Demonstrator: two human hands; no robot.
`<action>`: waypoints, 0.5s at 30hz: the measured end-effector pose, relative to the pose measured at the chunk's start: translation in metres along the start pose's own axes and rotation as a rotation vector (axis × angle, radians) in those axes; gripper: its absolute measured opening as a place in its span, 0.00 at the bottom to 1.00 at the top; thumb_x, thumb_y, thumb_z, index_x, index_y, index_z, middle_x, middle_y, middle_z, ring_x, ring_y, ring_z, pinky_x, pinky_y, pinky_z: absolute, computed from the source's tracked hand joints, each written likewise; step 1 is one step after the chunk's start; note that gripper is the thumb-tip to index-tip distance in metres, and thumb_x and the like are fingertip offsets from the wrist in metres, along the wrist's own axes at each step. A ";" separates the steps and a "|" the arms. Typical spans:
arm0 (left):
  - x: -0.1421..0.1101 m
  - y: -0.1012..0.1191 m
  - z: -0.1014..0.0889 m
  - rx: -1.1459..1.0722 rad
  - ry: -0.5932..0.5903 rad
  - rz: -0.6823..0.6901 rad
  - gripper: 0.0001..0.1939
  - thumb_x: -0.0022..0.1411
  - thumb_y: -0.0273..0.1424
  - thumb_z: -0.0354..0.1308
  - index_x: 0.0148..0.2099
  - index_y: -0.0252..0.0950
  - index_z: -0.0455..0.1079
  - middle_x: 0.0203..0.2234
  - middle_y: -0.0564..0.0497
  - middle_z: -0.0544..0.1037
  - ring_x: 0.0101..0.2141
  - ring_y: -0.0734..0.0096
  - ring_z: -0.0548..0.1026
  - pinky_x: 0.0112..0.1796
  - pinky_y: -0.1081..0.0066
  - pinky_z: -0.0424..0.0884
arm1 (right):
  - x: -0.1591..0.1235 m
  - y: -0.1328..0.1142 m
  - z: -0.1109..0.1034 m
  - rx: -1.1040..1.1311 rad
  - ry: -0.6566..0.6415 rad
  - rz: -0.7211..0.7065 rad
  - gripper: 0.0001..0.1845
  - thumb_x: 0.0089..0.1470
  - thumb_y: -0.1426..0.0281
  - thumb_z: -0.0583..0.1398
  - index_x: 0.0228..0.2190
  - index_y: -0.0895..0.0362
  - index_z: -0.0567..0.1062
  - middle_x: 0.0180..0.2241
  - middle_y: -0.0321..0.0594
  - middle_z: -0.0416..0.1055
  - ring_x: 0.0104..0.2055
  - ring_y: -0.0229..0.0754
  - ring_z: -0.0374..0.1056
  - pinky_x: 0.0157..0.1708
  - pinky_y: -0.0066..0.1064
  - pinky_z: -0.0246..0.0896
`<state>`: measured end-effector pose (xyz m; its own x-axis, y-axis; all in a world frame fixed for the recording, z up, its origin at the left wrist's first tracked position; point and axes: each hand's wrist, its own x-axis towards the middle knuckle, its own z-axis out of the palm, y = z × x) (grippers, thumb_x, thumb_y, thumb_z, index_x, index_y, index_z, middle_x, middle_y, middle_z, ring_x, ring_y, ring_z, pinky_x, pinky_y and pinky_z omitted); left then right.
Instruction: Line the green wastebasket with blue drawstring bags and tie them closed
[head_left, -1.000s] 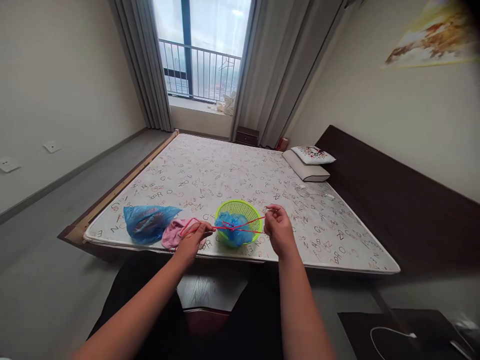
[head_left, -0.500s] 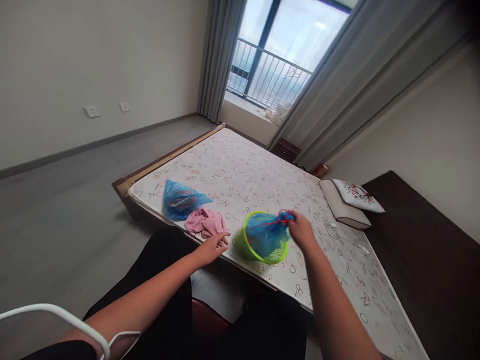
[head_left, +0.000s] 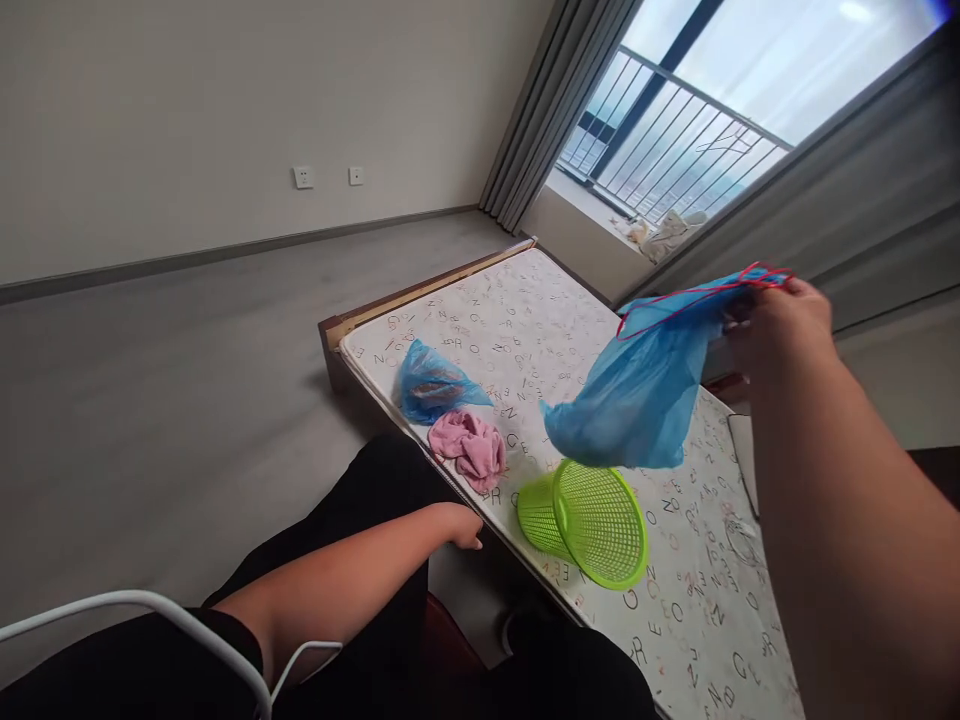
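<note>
My right hand [head_left: 780, 320] is raised above the mattress [head_left: 675, 620], closed on the red drawstring of a blue plastic bag [head_left: 637, 390] that hangs in the air. Below the bag a green mesh basket [head_left: 592, 520] lies tipped on its side on the mattress. My left hand [head_left: 461, 525] is low at the near mattress edge, fingers mostly hidden and curled, close to a crumpled pink cloth [head_left: 469, 447]. A second blue bag [head_left: 431, 385] lies beyond the cloth.
A white chair frame [head_left: 150, 610] sits at the lower left beside my dark-clad legs. Grey floor stretches left of the bed's wooden frame [head_left: 420, 290]. Curtains and a railed window are at the upper right.
My right hand lifted the blue bag by its drawstring out of the green basket, which tipped onto its side. My left hand let go of the string and dropped to the mattress edge. The view swung left.
</note>
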<state>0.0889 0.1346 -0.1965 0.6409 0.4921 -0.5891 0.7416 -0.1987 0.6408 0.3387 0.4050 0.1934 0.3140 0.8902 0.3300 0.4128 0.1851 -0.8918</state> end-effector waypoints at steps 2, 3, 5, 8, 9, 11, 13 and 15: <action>0.002 -0.001 -0.001 -0.011 0.007 0.008 0.22 0.61 0.38 0.64 0.54 0.33 0.79 0.52 0.34 0.80 0.54 0.42 0.77 0.54 0.52 0.71 | -0.004 -0.008 0.018 0.050 0.099 -0.013 0.17 0.50 0.78 0.59 0.38 0.44 0.72 0.39 0.39 0.73 0.34 0.44 0.72 0.33 0.39 0.69; 0.003 -0.002 -0.002 -0.018 0.014 0.010 0.22 0.60 0.38 0.64 0.54 0.34 0.79 0.52 0.34 0.80 0.54 0.42 0.77 0.54 0.52 0.72 | -0.010 -0.007 0.028 0.057 0.109 -0.040 0.17 0.50 0.78 0.59 0.39 0.45 0.72 0.41 0.39 0.74 0.36 0.44 0.73 0.35 0.39 0.70; 0.004 -0.002 -0.002 -0.036 0.034 0.014 0.22 0.60 0.38 0.65 0.53 0.34 0.79 0.52 0.35 0.81 0.54 0.42 0.78 0.54 0.53 0.72 | -0.033 0.006 0.053 0.040 0.087 -0.099 0.16 0.52 0.76 0.59 0.42 0.47 0.72 0.44 0.40 0.75 0.37 0.43 0.74 0.37 0.38 0.72; 0.006 -0.002 0.000 -0.070 0.064 0.026 0.19 0.58 0.38 0.66 0.50 0.35 0.81 0.49 0.35 0.82 0.51 0.42 0.79 0.52 0.53 0.73 | -0.083 0.052 0.094 -0.034 -0.036 -0.108 0.16 0.54 0.74 0.57 0.46 0.55 0.72 0.47 0.45 0.75 0.40 0.39 0.76 0.41 0.35 0.71; 0.007 -0.002 0.001 -0.081 0.069 0.031 0.18 0.57 0.38 0.67 0.48 0.35 0.81 0.47 0.36 0.83 0.50 0.42 0.79 0.51 0.53 0.74 | -0.104 0.071 0.106 -0.076 -0.096 -0.081 0.16 0.55 0.73 0.57 0.46 0.56 0.71 0.47 0.47 0.75 0.40 0.41 0.76 0.42 0.37 0.72; 0.007 -0.003 0.003 -0.101 0.074 0.037 0.17 0.56 0.38 0.67 0.46 0.35 0.81 0.44 0.36 0.84 0.48 0.42 0.80 0.50 0.52 0.74 | -0.149 0.113 0.128 -0.236 -0.374 -0.102 0.20 0.56 0.70 0.59 0.51 0.58 0.71 0.48 0.49 0.76 0.45 0.45 0.75 0.49 0.43 0.71; 0.007 -0.005 0.005 -0.124 0.081 0.042 0.17 0.55 0.38 0.67 0.45 0.35 0.81 0.42 0.37 0.84 0.47 0.41 0.80 0.50 0.50 0.74 | -0.198 0.153 0.145 -0.406 -0.638 -0.246 0.31 0.56 0.69 0.62 0.61 0.56 0.66 0.58 0.53 0.70 0.58 0.50 0.69 0.59 0.48 0.64; 0.008 -0.006 0.007 -0.156 0.091 0.047 0.15 0.54 0.38 0.68 0.42 0.35 0.82 0.40 0.37 0.84 0.46 0.39 0.80 0.49 0.49 0.74 | -0.245 0.191 0.156 -0.571 -0.784 -0.323 0.41 0.56 0.67 0.63 0.68 0.54 0.58 0.69 0.55 0.55 0.69 0.54 0.56 0.65 0.48 0.58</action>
<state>0.0910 0.1341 -0.2086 0.6485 0.5613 -0.5141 0.6667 -0.0930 0.7395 0.2070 0.2876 -0.1064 -0.4480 0.8926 0.0503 0.7888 0.4211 -0.4476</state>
